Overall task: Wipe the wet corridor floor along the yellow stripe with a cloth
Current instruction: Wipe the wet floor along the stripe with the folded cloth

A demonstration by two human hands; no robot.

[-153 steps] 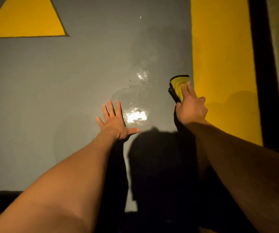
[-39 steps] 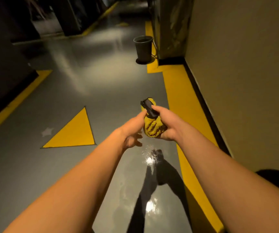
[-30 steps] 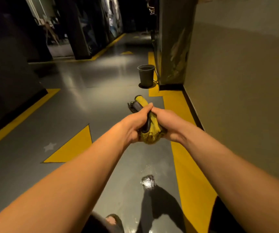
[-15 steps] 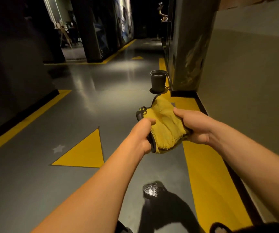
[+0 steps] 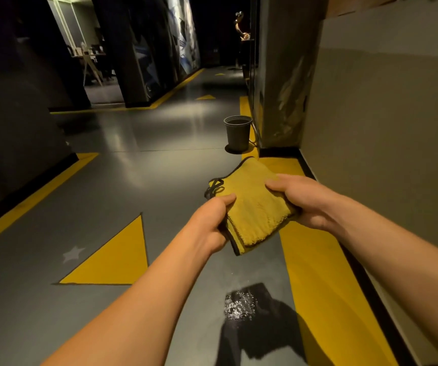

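Observation:
A yellow cloth (image 5: 249,204) with a dark hem is held up in the air, folded flat, between both hands. My left hand (image 5: 210,223) pinches its near left edge. My right hand (image 5: 302,202) grips its right side with the thumb on top. Below them lies the grey corridor floor (image 5: 160,186), with a glistening wet patch (image 5: 239,305) beside my shadow. The yellow stripe (image 5: 318,273) runs along the right wall, just right of the wet patch.
A dark bucket (image 5: 237,133) stands on the floor ahead, at the stripe by a pillar (image 5: 284,75). A yellow triangle (image 5: 117,257) is painted on the floor to the left. A beige wall (image 5: 387,128) closes the right side; dark walls stand on the left.
Earlier I knelt and wiped the floor with the cloth. Since then I have risen, taken the bunched cloth in both hands and spread it into a flat fold.

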